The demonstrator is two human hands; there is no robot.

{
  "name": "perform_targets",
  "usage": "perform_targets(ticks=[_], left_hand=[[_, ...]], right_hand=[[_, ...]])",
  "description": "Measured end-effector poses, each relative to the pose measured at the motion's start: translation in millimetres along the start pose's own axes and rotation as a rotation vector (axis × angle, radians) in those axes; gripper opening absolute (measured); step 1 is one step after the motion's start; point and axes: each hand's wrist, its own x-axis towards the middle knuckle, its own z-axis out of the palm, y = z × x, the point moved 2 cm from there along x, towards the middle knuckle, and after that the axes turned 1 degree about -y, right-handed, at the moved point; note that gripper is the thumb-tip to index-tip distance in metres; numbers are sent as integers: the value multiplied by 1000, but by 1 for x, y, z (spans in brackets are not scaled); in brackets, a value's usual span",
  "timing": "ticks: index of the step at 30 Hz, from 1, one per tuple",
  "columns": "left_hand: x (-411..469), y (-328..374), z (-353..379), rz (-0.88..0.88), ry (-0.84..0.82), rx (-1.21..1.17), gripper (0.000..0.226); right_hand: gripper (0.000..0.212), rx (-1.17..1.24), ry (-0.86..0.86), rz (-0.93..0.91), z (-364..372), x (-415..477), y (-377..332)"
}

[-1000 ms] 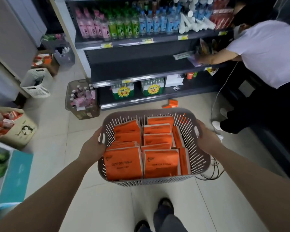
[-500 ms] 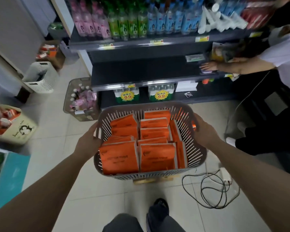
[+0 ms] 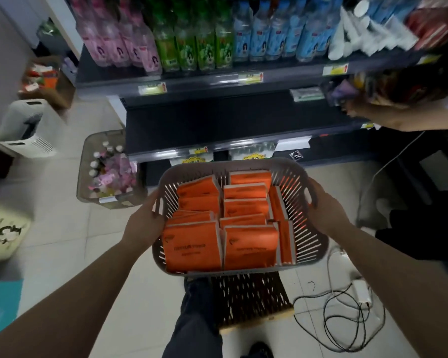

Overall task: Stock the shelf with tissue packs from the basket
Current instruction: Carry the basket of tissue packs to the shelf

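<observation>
I carry a grey slatted basket (image 3: 305, 236) in front of me, above the floor. It is packed with several orange tissue packs (image 3: 194, 245) standing in rows. My left hand (image 3: 145, 223) grips the basket's left rim and my right hand (image 3: 323, 205) grips its right handle. Just beyond the basket is the dark shelf unit; its middle shelf (image 3: 217, 125) is bare across the left and centre.
Another person's arm (image 3: 398, 117) reaches onto the middle shelf at the right. Bottles (image 3: 197, 42) fill the upper shelf. On the floor are a basket of small bottles (image 3: 106, 171) at left, a low slatted stand (image 3: 254, 298) under my basket, and a tangled cable (image 3: 347, 319).
I have walked closer to the shelf carrying the basket; the shelf now looms larger and the low stand has come into view beneath the basket. Both hands keep their grip.
</observation>
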Motion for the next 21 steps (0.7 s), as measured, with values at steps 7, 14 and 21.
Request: perform_targets(ticks=[7,14,21], left_hand=[[99,3,-21,115,-49,28,66],[161,-6,-22,56,-31,68,65],[210,-15,14,-56,-16,32,65]], right_hand=[[59,46,39,114,28,68,-33],[58,44,19,121,47,129,-49],[58,22,-55,89,67,195,-26]])
